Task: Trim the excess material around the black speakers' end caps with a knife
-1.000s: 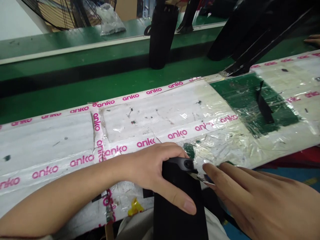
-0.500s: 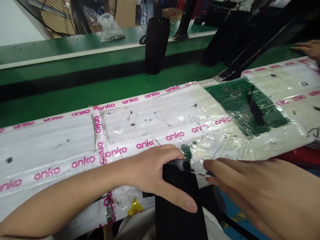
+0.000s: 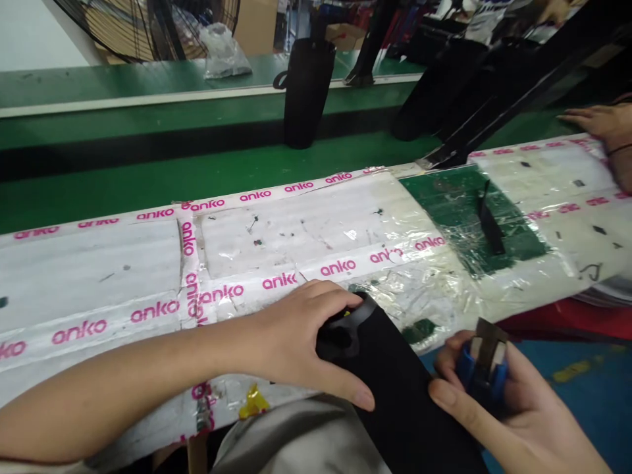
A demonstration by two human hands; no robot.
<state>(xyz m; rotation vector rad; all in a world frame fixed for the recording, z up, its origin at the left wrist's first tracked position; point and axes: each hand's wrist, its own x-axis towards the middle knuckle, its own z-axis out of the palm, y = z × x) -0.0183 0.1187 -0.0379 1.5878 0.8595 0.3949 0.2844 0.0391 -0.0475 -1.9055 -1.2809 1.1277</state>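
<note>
A black fabric sleeve lies slanted across my lap at the bench edge, with a grey patch near its open end. My left hand grips that end, fingers over the rim and thumb along the side. At the lower right, my right hand is closed around small blue-handled thread snips, their bent metal end pointing up. The right thumb lies against or very near the sleeve's side; I cannot tell whether they touch. The snips' blades are hidden.
A similar black sleeve with a side loop stands on the green bench. A black strap scrap lies on the green patch. Another person's hand rests at the far right. A dark slanted post rises behind.
The sleeve has tilted, its lower part swinging right, and its open end now faces more toward me. My right hand has turned palm-up and moved down, away from the rim, exposing the snips.
</note>
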